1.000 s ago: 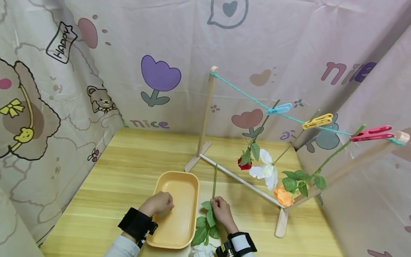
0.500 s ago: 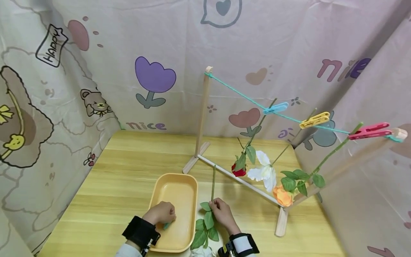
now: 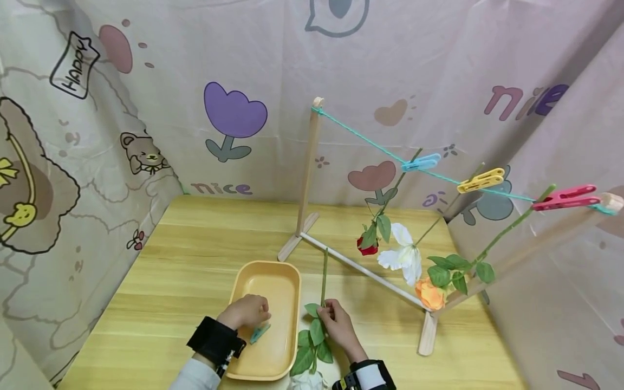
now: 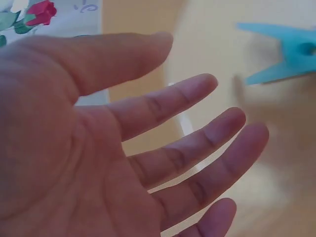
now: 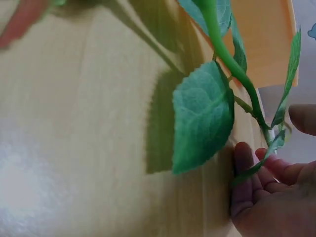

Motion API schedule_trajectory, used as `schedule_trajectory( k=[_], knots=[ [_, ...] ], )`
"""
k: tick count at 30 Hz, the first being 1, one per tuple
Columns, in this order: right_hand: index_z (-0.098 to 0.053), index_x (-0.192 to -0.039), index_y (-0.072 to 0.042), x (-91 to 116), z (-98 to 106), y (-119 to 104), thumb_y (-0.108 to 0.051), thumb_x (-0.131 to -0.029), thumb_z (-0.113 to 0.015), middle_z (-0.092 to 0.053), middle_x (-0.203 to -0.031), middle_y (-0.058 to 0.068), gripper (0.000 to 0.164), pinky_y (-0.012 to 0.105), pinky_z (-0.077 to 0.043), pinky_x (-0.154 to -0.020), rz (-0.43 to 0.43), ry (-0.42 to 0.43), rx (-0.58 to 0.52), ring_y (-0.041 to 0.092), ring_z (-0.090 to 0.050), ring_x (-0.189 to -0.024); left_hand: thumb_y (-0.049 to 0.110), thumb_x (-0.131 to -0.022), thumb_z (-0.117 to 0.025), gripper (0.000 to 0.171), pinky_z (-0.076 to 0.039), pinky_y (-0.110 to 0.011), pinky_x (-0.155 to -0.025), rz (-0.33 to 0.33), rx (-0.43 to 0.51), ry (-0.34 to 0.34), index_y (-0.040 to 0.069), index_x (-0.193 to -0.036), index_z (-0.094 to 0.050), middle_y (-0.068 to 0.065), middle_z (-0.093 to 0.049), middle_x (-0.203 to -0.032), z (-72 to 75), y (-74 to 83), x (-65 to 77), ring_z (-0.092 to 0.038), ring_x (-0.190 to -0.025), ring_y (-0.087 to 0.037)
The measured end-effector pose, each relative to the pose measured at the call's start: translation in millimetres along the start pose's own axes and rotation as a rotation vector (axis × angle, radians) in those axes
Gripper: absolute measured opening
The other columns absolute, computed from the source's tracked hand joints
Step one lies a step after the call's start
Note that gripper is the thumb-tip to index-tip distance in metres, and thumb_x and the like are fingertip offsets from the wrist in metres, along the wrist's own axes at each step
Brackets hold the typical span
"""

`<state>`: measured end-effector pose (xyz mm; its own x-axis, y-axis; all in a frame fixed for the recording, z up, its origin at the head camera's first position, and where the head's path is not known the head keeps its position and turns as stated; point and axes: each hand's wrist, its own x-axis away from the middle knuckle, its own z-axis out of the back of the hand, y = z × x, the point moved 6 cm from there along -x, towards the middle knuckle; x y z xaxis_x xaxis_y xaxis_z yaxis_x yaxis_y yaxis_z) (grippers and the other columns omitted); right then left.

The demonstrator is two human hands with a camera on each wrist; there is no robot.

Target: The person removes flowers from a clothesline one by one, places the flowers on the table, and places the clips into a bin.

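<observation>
Over the yellow tray (image 3: 285, 271), my left hand (image 3: 248, 311) has its fingers loosely extended and holds nothing. A teal clothespin (image 3: 260, 333) lies in the tray just below that hand. In the left wrist view the clothespin (image 4: 301, 49) is beyond my fingertips, apart from them. My right hand (image 3: 339, 326) holds the green stem (image 3: 325, 276) of a white flower (image 3: 307, 381) that lies right of the tray, bloom toward me. In the right wrist view the stem (image 5: 242, 79) passes between thumb and fingers of my right hand (image 5: 276, 197), beside a large leaf (image 5: 202, 118).
A wooden rack with a teal cord (image 3: 363, 136) stands at the right. From it hang a red rose (image 3: 368, 246), a white flower (image 3: 403, 257) and an orange flower (image 3: 431, 294), clipped by blue (image 3: 421, 162), yellow (image 3: 481, 180) and pink (image 3: 565, 198) clothespins. Printed cloth surrounds the table.
My left hand's fingers have loosened and lifted off the clothespin, which was mostly hidden under the hand and now shows in the tray. The right hand stays on the stem.
</observation>
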<state>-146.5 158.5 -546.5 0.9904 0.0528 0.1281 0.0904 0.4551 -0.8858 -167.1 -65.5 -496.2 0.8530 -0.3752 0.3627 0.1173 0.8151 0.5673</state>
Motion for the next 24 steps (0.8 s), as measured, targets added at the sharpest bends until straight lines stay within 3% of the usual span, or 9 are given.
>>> schedule_trajectory(
  k=[4, 8, 11, 14, 18, 24],
  knots=[
    [-0.051, -0.118, 0.008, 2.2, 5.4, -5.4, -0.024, -0.093, -0.056, -0.061, -0.099, 0.015, 0.041, 0.030, -0.048, -0.075, 0.050, 0.042, 0.057, 0.021, -0.059, -0.088, 0.017, -0.089, -0.062, 0.015, -0.039, -0.035, -0.062, -0.018, -0.005, 0.002, 0.004, -0.096, -0.063, -0.010, -0.062, -0.092, 13.6, 11.4, -1.7, -0.050, -0.070, -0.020],
    [-0.050, -0.122, 0.007, 4.4, 15.0, -15.5, -0.022, -0.093, -0.057, -0.058, -0.112, 0.023, 0.041, 0.047, -0.048, -0.086, 0.093, 0.106, 0.097, 0.037, -0.058, -0.102, 0.018, -0.091, -0.060, 0.025, -0.046, -0.040, -0.073, -0.094, -0.021, 0.043, 0.000, -0.108, -0.062, -0.015, -0.064, -0.099, 36.5, 30.8, -4.9, -0.059, -0.085, -0.027],
    [-0.051, -0.122, 0.005, 5.7, 24.9, -27.1, -0.021, -0.093, -0.056, -0.055, -0.118, 0.026, 0.040, 0.051, -0.047, -0.086, 0.123, 0.148, 0.063, 0.041, -0.054, -0.108, 0.018, -0.093, -0.058, 0.027, -0.048, -0.042, -0.077, -0.157, -0.029, 0.071, -0.001, -0.112, -0.061, -0.016, -0.064, -0.102, 56.0, 48.5, -8.3, -0.061, -0.092, -0.030],
    [-0.053, -0.121, 0.002, 7.3, 37.5, -42.3, -0.018, -0.093, -0.057, -0.057, -0.117, 0.023, 0.035, 0.043, -0.048, -0.083, 0.153, 0.199, -0.002, 0.036, -0.056, -0.107, 0.020, -0.094, -0.055, 0.028, -0.050, -0.038, -0.076, -0.227, -0.039, 0.105, 0.000, -0.113, -0.061, -0.013, -0.065, -0.102, 75.9, 70.2, -11.3, -0.062, -0.091, -0.026],
    [-0.058, -0.113, 0.002, 11.5, 60.2, -70.6, -0.008, -0.092, -0.057, -0.063, -0.105, 0.017, 0.023, 0.027, -0.048, -0.078, 0.217, 0.316, -0.085, 0.020, -0.059, -0.094, 0.020, -0.095, -0.054, 0.025, -0.051, -0.030, -0.071, -0.354, -0.050, 0.201, 0.002, -0.110, -0.063, -0.008, -0.066, -0.095, 104.7, 107.8, -14.3, -0.062, -0.085, -0.017],
    [-0.058, -0.102, 0.014, 21.9, 104.6, -124.7, 0.011, -0.087, -0.054, -0.062, -0.088, 0.004, 0.016, 0.013, -0.047, -0.070, 0.510, 0.536, -0.214, 0.000, -0.056, -0.080, 0.018, -0.094, -0.055, 0.023, -0.052, -0.028, -0.078, -0.577, -0.062, 0.369, 0.005, -0.112, -0.063, -0.006, -0.067, -0.099, 146.5, 170.0, -13.7, -0.063, -0.089, -0.015]
  ],
)
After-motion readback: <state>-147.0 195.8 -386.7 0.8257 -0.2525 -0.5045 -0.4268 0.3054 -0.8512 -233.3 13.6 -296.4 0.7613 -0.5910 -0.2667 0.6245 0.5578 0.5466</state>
